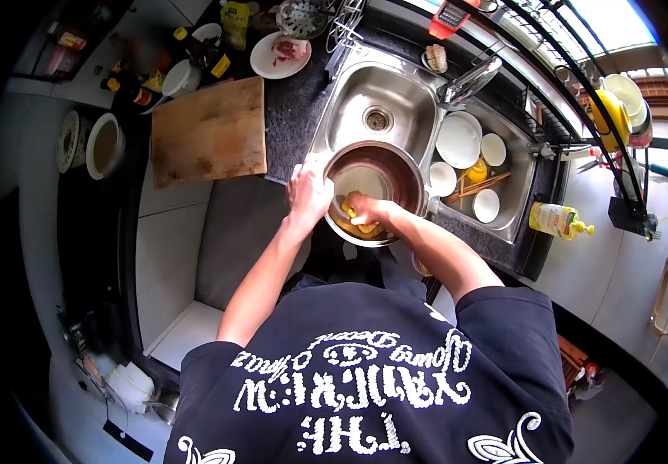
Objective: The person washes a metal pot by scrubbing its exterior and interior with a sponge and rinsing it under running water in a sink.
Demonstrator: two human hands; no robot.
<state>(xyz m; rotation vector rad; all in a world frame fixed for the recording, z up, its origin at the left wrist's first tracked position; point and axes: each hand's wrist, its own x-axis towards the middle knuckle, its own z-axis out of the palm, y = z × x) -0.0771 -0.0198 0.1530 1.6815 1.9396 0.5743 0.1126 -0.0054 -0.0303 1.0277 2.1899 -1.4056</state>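
Left grip [309, 189] on pot [410, 172], right grip [366, 209] on sponge [365, 229]

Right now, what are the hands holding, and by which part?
Left hand: metal pot, at its left edge. Right hand: yellow cloth-like item, exact grip hidden.

pot [410, 174]: silver. cloth or sponge [365, 228]: yellow. bench [291, 108]: black, speckled. cutting board [210, 130]: brown. shirt [380, 321]: black, white lettering.
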